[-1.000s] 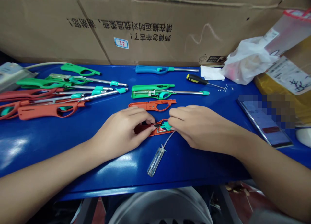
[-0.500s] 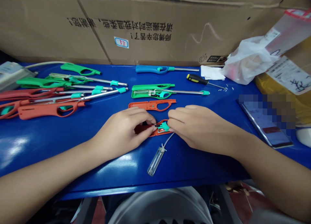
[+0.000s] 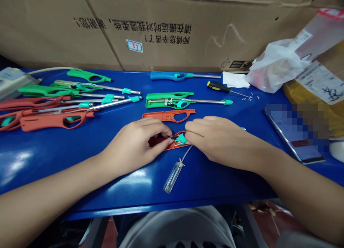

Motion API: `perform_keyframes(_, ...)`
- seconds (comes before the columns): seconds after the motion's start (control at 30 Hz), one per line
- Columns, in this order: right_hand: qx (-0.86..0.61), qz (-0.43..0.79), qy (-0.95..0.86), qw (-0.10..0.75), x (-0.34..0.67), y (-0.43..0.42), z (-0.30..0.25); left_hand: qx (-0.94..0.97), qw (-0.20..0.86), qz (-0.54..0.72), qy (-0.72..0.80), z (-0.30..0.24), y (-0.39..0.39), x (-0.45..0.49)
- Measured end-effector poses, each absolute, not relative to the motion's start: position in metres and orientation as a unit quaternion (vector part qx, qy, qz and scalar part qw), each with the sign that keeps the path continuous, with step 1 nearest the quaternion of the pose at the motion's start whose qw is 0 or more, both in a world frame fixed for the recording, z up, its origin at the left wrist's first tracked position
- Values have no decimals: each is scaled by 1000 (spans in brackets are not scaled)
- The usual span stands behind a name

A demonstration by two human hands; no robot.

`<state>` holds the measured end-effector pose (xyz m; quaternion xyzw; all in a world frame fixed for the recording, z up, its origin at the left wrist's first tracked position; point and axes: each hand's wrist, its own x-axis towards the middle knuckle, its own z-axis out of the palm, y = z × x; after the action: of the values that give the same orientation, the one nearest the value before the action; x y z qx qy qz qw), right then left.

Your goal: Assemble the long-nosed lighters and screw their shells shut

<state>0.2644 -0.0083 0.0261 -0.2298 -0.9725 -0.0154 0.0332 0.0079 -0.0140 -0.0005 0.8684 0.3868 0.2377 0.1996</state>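
Observation:
An orange lighter half-shell [image 3: 169, 146] lies on the blue table with a teal trigger [image 3: 181, 138] in it. My left hand [image 3: 146, 138] pinches a small dark part beside the trigger, thumb and forefinger together. Closed over the right end of the shell, my right hand [image 3: 211, 137] hides what its fingertips grip. From under it a thin tube runs to a clear fuel tank [image 3: 173, 177], which lies on the table nearer me. Just behind my hands rests the matching orange half-shell [image 3: 168, 115]. A teal tip shows past my right wrist.
Behind lie an opened green lighter [image 3: 158, 102] and a blue lighter [image 3: 166, 76]. Several lighters and shells are heaped at left. A screwdriver [image 3: 219, 87] lies near small screws, with a phone [image 3: 292, 133] farther right. A cardboard box [image 3: 161, 11] walls off the back.
Both hands stay almost where they were, with only slight finger movement at the orange shell. A teal tip now shows behind my right wrist.

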Motion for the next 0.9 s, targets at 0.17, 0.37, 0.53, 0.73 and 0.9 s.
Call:
perform_keyframes(0.17, -225, -23, -973, 38, 264, -7, 26, 866, 201, 236, 392, 0, -14, 8)
perform_keyframes(0.37, -217, -40, -974, 49, 264, -7, 29, 865, 203, 233, 394, 0, -14, 10)
perform_keyframes(0.53, -214, -51, -974, 54, 264, -9, 30, 867, 210, 230, 390, 0, -16, 11)
perform_keyframes(0.73, -220, -48, -973, 47, 264, -9, 29, 867, 217, 230, 384, -1, -16, 10)
perform_keyframes(0.9, -225, -40, -973, 35, 265, -10, 27, 866, 222, 229, 386, -1, -16, 10)
